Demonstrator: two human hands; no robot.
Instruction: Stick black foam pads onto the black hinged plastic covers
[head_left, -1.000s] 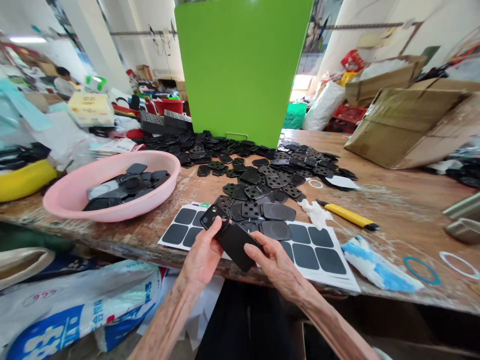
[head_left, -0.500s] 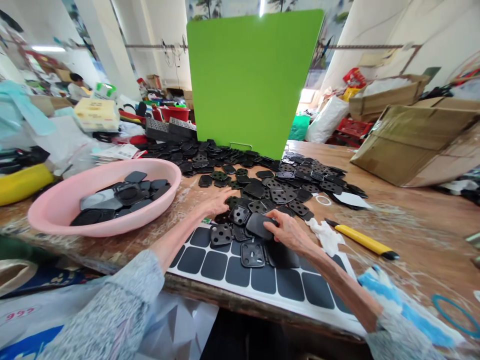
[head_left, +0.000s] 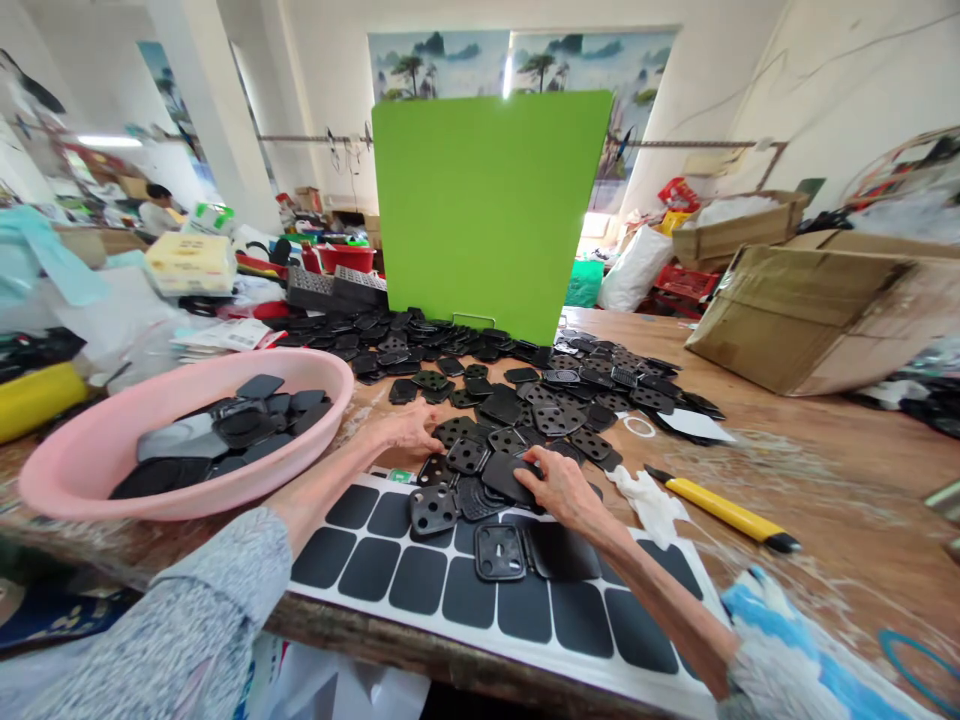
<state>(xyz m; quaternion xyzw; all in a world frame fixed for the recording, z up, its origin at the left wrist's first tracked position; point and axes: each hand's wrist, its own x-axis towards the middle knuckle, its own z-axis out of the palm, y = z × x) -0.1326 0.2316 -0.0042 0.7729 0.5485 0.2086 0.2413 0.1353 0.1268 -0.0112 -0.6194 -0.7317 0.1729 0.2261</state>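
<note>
The left hand [head_left: 405, 430] is lying palm down on the desk [head_left: 810, 450] at the near edge of a spread of black perforated plates [head_left: 540, 405], its fingers [head_left: 431, 437] sitting slightly apart and reaching toward the plates. The right hand [head_left: 559, 490] is curving over a smooth black plate [head_left: 504, 478] that is lying on top of the heap, its fingers [head_left: 536, 470] pressing on that plate, though I cannot tell whether they are clamped on it. Just below the hands, a holed square plate [head_left: 433, 510] and a plate with a cut-out middle [head_left: 500, 553] are lying on a white sheet [head_left: 379, 482] printed or set with rows of rounded black pads [head_left: 469, 592]. A pink basin [head_left: 187, 497] holding more black plates [head_left: 247, 425] is sitting left of the left forearm, whose grey sleeve [head_left: 180, 610] is crossing the desk edge. To the right, a yellow utility knife [head_left: 724, 520] is lying beside a crumpled white glove [head_left: 649, 505], and a green board [head_left: 487, 215] is standing upright behind the heap, while a co-worker [head_left: 157, 210] is sitting far off at the back left
</note>
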